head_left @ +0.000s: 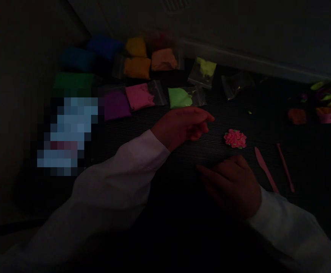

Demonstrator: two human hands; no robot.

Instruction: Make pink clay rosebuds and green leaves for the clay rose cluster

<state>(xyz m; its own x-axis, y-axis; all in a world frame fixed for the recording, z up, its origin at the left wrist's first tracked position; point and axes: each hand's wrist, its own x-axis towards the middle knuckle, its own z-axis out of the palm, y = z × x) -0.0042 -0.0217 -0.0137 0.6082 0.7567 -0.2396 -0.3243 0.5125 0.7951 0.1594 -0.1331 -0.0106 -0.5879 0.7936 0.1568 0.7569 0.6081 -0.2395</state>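
In dim light, my left hand is held over the dark table, palm turned inward, its fingers loosely bent and apart with nothing seen in them. Just below the light green clay bag, it is also left of a pink clay flower cluster with green edges. My right hand is on the near side of that cluster, fingers stretched to the left, and no held object shows. Its fingertips are partly lost in shadow. To the right of this hand lie a pink plastic clay knife and a thin pink modelling tool.
Bags of coloured clay, among them pink, purple, orange and yellow, line the back. A lit, blurred-out screen stands at left. Small clay pieces are grouped far right, near a clear bag.
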